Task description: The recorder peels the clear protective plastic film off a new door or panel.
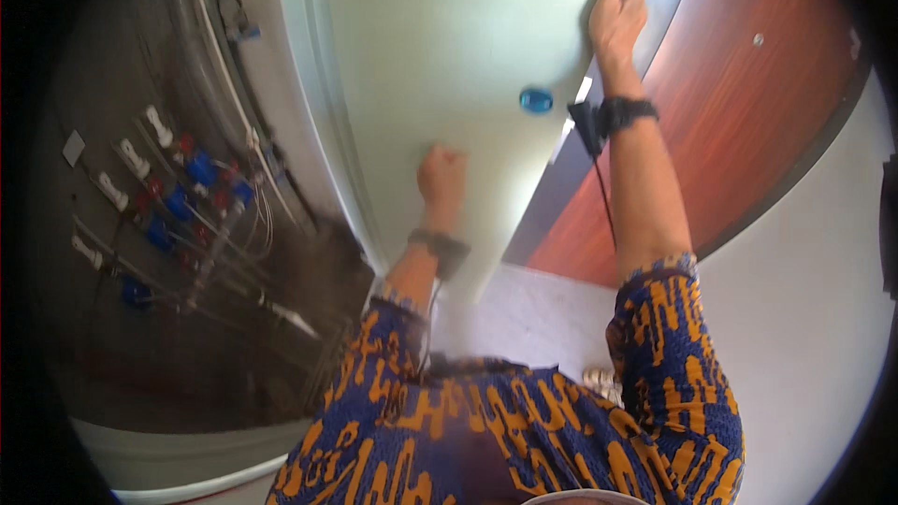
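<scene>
A pale green door panel (435, 35) swings out ahead of me, beside an open pipe shaft. My right hand (619, 10) is at the panel's right edge near the top, with the thumb along the face and the fingers at the edge. In front of the panel's lower part is my left hand (442, 179), curled into a fist and blurred; nothing shows in it. A blue oval fitting (537, 99) sits on the panel between the hands. Each wrist wears a dark strap with a cabled device.
Inside the shaft at left are several blue water meters (202, 167), thin pipes and red-marked valves. A thick pipe (184, 35) runs upward beside the shaft's edge. On the right, a reddish-brown wooden door (736, 98) stands by a white wall (793, 280). Pale floor (519, 308) lies below.
</scene>
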